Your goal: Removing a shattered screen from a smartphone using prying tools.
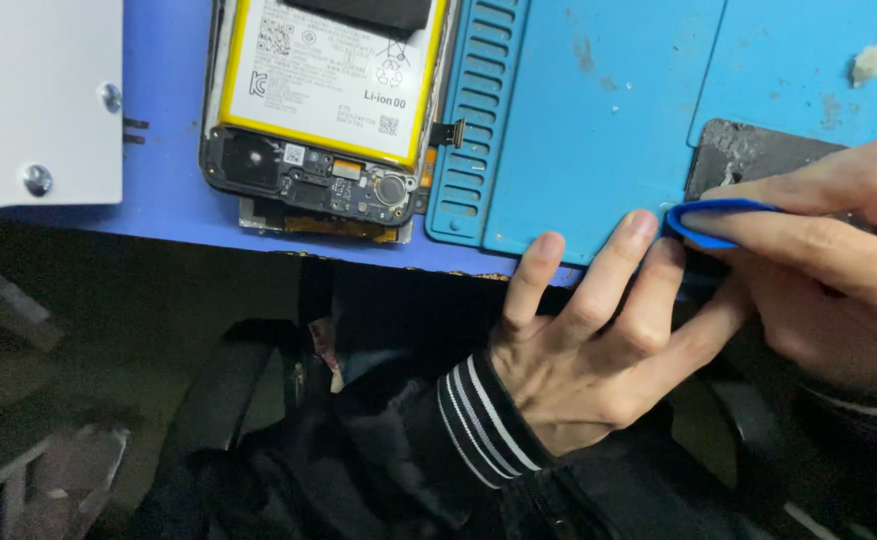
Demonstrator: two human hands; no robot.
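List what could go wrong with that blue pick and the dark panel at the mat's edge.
1. The right hand presses the blue pick toward the left hand's fingertips; a slip might jab them.
2. The dark panel already looks scuffed; prying could crack it.
3. The opened phone overhangs the table edge and might get knocked off.

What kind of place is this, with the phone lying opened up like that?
Most likely a phone repair bench: an opened phone with its battery bare, a blue work mat, and a blue plastic pry pick in the right hand.
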